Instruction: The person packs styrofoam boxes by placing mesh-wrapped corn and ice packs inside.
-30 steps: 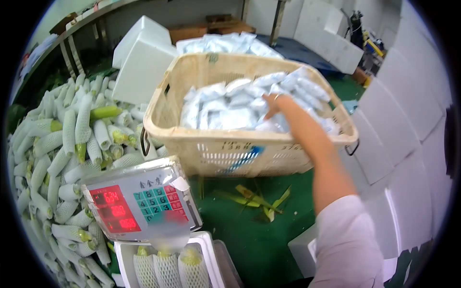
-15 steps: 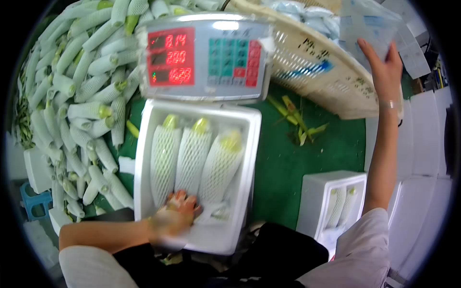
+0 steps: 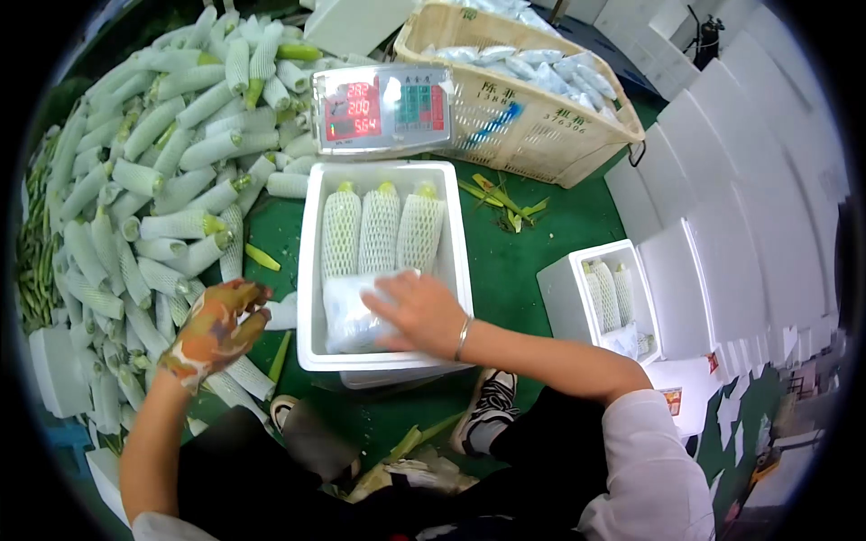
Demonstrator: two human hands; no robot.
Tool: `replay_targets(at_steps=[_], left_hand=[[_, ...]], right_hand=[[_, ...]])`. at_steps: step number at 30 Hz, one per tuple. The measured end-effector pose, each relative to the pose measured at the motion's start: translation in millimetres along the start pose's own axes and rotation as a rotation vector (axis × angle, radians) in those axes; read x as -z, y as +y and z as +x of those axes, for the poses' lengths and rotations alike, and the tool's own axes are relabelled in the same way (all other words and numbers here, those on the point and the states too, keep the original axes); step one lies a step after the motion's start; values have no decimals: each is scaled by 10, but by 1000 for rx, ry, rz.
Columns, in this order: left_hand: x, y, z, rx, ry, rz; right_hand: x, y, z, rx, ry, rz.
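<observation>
A white foam box [image 3: 308,270] stands before me, with three pale-green vegetables [image 3: 379,225] in white foam net sleeves side by side in it. Over their near ends lies a bluish-white plastic pouch [image 3: 347,316], like an ice pack. My right hand [image 3: 419,311] is at the pouch's right side, fingers spread; whether it presses on it I cannot tell. Left of the box, above the sleeved pile, my left hand [image 3: 216,329] hangs with fingers bent but apart from the thumb and nothing between them. Orange-brown and white patches cover that hand.
Behind the box stands a digital scale display [image 3: 383,108]. A beige crate [image 3: 550,135] of similar pouches is at back right. Sleeved vegetables [image 3: 180,189] are heaped on the left. A second foam box [image 3: 564,298] and stacked white boxes [image 3: 722,207] stand right.
My right hand has come from the crate to the foam box, where the pouch now lies. My left hand has left the box to the left. The display's numbers have changed and the view has shifted.
</observation>
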State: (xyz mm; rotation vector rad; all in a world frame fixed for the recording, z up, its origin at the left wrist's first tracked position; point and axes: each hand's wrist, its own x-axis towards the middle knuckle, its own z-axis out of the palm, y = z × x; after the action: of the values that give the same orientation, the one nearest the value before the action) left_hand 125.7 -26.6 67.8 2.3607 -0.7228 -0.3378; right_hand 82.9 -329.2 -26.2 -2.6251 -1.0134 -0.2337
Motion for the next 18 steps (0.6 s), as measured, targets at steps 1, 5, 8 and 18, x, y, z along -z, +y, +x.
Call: replay_targets(at_steps=[1, 5, 8, 18], left_hand=[[69, 52, -119, 21, 33, -21], [-11, -69, -526, 127, -64, -245], [-52, -280, -490, 9, -105, -32], [-1188, -2350, 181, 58, 486, 206]], right_hand=[[68, -93, 70, -60, -133, 3], [-108, -205, 109, -134, -163, -39], [-388, 12, 213, -176, -277, 29], [-434, -1106, 226, -508, 43, 211]])
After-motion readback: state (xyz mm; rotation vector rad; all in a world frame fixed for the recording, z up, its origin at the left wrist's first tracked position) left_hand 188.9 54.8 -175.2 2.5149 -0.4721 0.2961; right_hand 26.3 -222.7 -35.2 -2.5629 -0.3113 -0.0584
